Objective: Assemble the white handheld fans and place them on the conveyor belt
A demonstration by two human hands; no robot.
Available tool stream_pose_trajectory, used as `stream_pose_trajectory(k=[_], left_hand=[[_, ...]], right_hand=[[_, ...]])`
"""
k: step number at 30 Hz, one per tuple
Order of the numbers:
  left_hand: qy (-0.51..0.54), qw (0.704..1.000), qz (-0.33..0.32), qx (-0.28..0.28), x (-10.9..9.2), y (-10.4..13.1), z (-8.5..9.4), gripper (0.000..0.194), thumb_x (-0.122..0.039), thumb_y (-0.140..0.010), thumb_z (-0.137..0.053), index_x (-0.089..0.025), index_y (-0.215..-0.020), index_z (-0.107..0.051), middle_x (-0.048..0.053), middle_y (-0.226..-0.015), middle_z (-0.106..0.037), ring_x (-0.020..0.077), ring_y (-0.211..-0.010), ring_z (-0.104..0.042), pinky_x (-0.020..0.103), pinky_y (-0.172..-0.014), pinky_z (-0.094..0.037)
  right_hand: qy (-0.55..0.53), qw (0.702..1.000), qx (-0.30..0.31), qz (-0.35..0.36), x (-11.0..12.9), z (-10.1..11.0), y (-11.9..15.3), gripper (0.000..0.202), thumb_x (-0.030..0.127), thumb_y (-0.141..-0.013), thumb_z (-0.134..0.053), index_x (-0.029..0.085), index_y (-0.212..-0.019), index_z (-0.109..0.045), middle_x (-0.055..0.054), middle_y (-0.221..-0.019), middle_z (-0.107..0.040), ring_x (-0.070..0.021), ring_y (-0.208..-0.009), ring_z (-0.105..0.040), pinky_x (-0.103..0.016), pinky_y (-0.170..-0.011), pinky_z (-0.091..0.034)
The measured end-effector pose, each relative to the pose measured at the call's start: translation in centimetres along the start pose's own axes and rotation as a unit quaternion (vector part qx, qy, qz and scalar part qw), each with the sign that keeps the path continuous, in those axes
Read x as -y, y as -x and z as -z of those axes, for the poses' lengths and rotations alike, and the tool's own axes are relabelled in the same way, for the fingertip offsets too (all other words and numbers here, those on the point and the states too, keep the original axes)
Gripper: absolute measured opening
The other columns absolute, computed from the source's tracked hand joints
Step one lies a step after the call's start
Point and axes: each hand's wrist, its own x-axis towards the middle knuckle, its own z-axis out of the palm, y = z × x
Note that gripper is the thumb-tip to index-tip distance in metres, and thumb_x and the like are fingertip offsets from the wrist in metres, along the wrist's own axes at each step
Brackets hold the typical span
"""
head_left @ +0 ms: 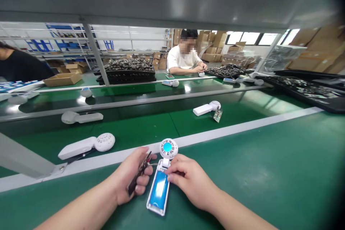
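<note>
In front of me on the green bench lies a white handheld fan, its handle casing open and a blue battery showing inside. My right hand pinches the upper right edge of that handle, just below the round fan head. Held in my left hand, to the left of the fan, is a dark circuit board tilted on edge, with the fingers curled round it. Thin wires run from near the board toward the top of the handle.
White handheld fans lie on the green conveyor beyond a pale rail; one has a circuit board hanging out. Black trays of parts stand right and far. A person in white works opposite. A grey shelf overhangs.
</note>
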Motion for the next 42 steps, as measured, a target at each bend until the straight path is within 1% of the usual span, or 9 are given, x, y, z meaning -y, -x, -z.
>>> stream_pose_trajectory(k=[2, 4, 6, 10, 15, 20, 31, 34, 42], left_hand=[[-0.12, 0.985, -0.12, -0.02, 0.7, 0.3, -0.8, 0.05, -0.036, -0.073, -0.066, -0.021, -0.118, -0.051, -0.006, -0.067, -0.054, 0.0076, -0.048, -0.044, 0.017, -0.043, -0.03], [-0.245, 0.942, -0.227, -0.036, 1.4, 0.6, -1.5, 0.056, -0.023, -0.07, -0.069, -0.021, -0.122, -0.051, -0.001, -0.084, -0.066, 0.0148, -0.072, -0.061, 0.022, -0.062, -0.046], [-0.306, 0.912, -0.268, -0.053, 1.8, 0.7, -2.1, 0.056, -0.018, -0.072, -0.063, -0.02, -0.126, -0.05, 0.003, -0.097, -0.069, 0.0203, -0.088, -0.064, 0.03, -0.08, -0.048], [-0.306, 0.911, -0.266, -0.077, 1.9, 0.5, -2.6, 0.055, -0.018, -0.077, -0.054, -0.019, -0.132, -0.048, 0.004, -0.095, -0.07, 0.0224, -0.088, -0.067, 0.034, -0.084, -0.049], [-0.265, 0.928, -0.255, -0.06, 1.9, 0.1, -2.9, 0.065, -0.018, -0.07, -0.064, -0.019, -0.132, -0.047, 0.004, -0.096, -0.072, 0.0233, -0.087, -0.069, 0.031, -0.077, -0.051], [-0.281, 0.922, -0.255, -0.076, 1.8, 0.2, -2.8, 0.064, -0.019, -0.073, -0.061, -0.021, -0.135, -0.044, -0.001, -0.08, -0.068, 0.0206, -0.079, -0.067, 0.03, -0.073, -0.051], [-0.291, 0.919, -0.253, -0.075, 1.6, 0.1, -3.1, 0.069, -0.016, -0.069, -0.063, -0.02, -0.135, -0.045, -0.001, -0.08, -0.069, 0.0205, -0.079, -0.067, 0.028, -0.072, -0.051], [-0.297, 0.919, -0.252, -0.053, 1.4, 0.2, -2.9, 0.068, -0.018, -0.072, -0.062, -0.021, -0.137, -0.043, -0.001, -0.081, -0.068, 0.0204, -0.08, -0.067, 0.03, -0.075, -0.051], [-0.377, 0.879, -0.281, -0.082, 0.9, 0.6, -3.4, 0.066, -0.019, -0.072, -0.061, -0.02, -0.137, -0.047, 0.002, -0.086, -0.07, 0.0221, -0.078, -0.067, 0.033, -0.079, -0.048]], right_hand=[[0.037, 0.999, -0.017, 0.028, -0.1, -0.2, 0.0, 0.016, 0.01, -0.082, -0.069, 0.024, -0.087, -0.077, -0.002, -0.092, -0.066, -0.0164, -0.087, -0.063, -0.027, -0.08, -0.05], [0.063, 0.996, -0.03, 0.057, -0.2, -0.3, -0.1, 0.017, 0.009, -0.082, -0.069, 0.023, -0.087, -0.077, -0.003, -0.095, -0.067, -0.0172, -0.09, -0.063, -0.028, -0.082, -0.05], [0.087, 0.992, -0.037, 0.086, -0.2, -0.4, -0.2, 0.017, 0.009, -0.083, -0.068, 0.023, -0.087, -0.077, -0.003, -0.094, -0.071, -0.0178, -0.089, -0.064, -0.029, -0.083, -0.05], [0.13, 0.981, -0.06, 0.128, -0.1, -0.9, -0.1, 0.015, 0.011, -0.084, -0.068, 0.024, -0.089, -0.074, -0.002, -0.089, -0.073, -0.0189, -0.085, -0.064, -0.03, -0.079, -0.049], [0.162, 0.97, -0.107, 0.144, -0.3, -1.5, 0.3, 0.015, 0.006, -0.078, -0.064, 0.021, -0.077, -0.065, -0.001, -0.076, -0.067, -0.0172, -0.072, -0.061, -0.027, -0.065, -0.045], [0.152, 0.972, -0.094, 0.153, -0.6, -1.5, 0.2, 0.016, 0.005, -0.077, -0.066, 0.02, -0.072, -0.061, -0.001, -0.075, -0.067, -0.0155, -0.071, -0.061, -0.025, -0.067, -0.045], [0.143, 0.977, -0.089, 0.133, -0.7, -1.6, 0.0, 0.019, 0.006, -0.076, -0.065, 0.021, -0.067, -0.058, 0.001, -0.071, -0.064, -0.0143, -0.067, -0.059, -0.024, -0.064, -0.045], [0.145, 0.97, -0.106, 0.166, -0.7, -1.7, 0.1, 0.02, 0.008, -0.08, -0.061, 0.021, -0.066, -0.055, 0.0, -0.069, -0.063, -0.0148, -0.067, -0.058, -0.026, -0.064, -0.046], [0.178, 0.952, -0.119, 0.217, -1.0, -1.9, 0.1, 0.023, 0.009, -0.086, -0.051, 0.021, -0.066, -0.054, -0.001, -0.067, -0.061, -0.0149, -0.064, -0.055, -0.027, -0.062, -0.045]])
